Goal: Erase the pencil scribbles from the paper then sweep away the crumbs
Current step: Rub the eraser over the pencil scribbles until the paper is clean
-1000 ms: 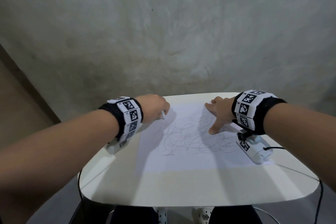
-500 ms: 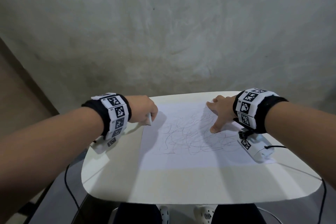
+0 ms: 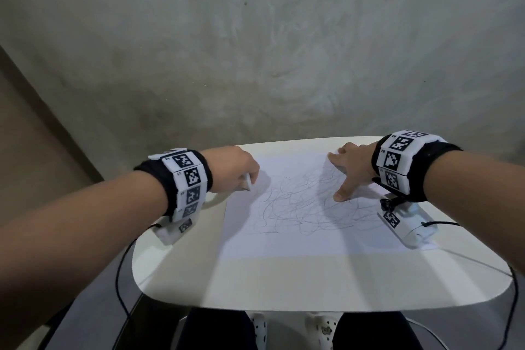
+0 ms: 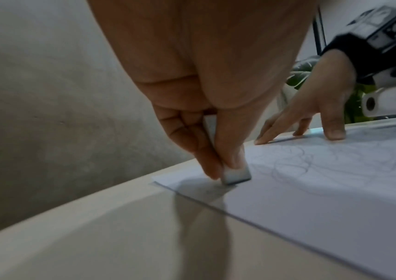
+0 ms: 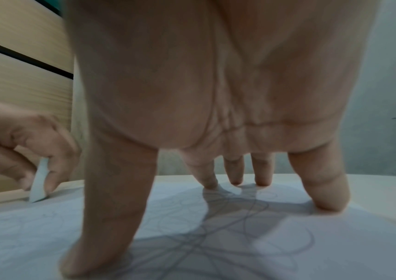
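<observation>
We see a white sheet of paper (image 3: 306, 207) lying flat on a white tabletop (image 3: 284, 284), w/ grey pencil scribbles (image 3: 306, 204) all over the middle of it. The left hand (image 3: 231, 170) is at the far left corner of the paper. Its grip is pinching a small white eraser (image 4: 230, 170) btwn thumb and fingers, and the bottom end of the eraser is touching the paper right by the edge, just left of the scribbles. From the right wrist view the eraser (image 5: 39, 181) stands almost upright, tipped a bit. The right hand (image 3: 350, 167) is on the far right part of the paper. Its grip is spread wide, fingers straight, and the fingertips (image 5: 331, 202) and thumb press down on the sheet. The thumb sits right on the scribbles. We can't tell if there are any crumbs on the paper; the views are too blurry for that. Both wrists have black bands w/ black-and-white square marks (image 3: 187, 179), and a small white camera box (image 3: 409, 224) hangs under the right wrist, near the right edge of the paper. A grey wall (image 3: 255, 51) is behind the tabletop.
</observation>
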A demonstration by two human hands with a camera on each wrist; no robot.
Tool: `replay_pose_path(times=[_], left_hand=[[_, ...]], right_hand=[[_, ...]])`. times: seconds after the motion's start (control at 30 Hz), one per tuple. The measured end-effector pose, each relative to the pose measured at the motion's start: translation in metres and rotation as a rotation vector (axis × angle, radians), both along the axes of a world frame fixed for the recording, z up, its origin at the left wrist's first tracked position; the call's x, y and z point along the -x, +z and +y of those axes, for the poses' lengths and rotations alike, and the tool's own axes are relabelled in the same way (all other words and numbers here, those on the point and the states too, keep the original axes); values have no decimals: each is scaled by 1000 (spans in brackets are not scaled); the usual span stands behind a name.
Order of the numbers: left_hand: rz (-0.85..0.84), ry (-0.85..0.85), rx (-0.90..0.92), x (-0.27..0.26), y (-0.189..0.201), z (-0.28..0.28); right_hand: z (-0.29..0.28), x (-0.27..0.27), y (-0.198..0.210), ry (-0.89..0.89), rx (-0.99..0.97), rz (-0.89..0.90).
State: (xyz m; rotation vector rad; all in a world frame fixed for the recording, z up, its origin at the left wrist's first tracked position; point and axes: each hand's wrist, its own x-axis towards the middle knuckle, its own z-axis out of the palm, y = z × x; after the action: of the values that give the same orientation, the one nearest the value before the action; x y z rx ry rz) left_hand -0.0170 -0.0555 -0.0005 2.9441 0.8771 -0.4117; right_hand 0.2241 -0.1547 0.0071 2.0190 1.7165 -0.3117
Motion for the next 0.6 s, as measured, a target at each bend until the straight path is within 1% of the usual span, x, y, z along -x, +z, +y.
replay_pose_path(times=[0.1,0.17,0.2,0.3,0.33,0.43,0.5,0.6], left_hand=[[101,28,39,13,4,3],[154,30,24,11,7,5],[144,15,6,8,7,4],[20,-25,-21,6,0,-1],[12,-22,-14,9,-1,-1],[112,3,17,15,3,4],[121,-25,7,8,5,2],[-8,-86,-10,-2,-2,-8]], right_hand=[[-1,0,1,-2,-7,7],[-2,0,0,0,-19,3],[-2,0,1,-5,-16,1],[-3,2,2,-13,-5,-5],[-3,2,2,-11,-7,-7],[-4,2,2,-3,-12,-8],[-4,2,0,-2,-17,-14],[-4,2,-1,4,-32,-20]])
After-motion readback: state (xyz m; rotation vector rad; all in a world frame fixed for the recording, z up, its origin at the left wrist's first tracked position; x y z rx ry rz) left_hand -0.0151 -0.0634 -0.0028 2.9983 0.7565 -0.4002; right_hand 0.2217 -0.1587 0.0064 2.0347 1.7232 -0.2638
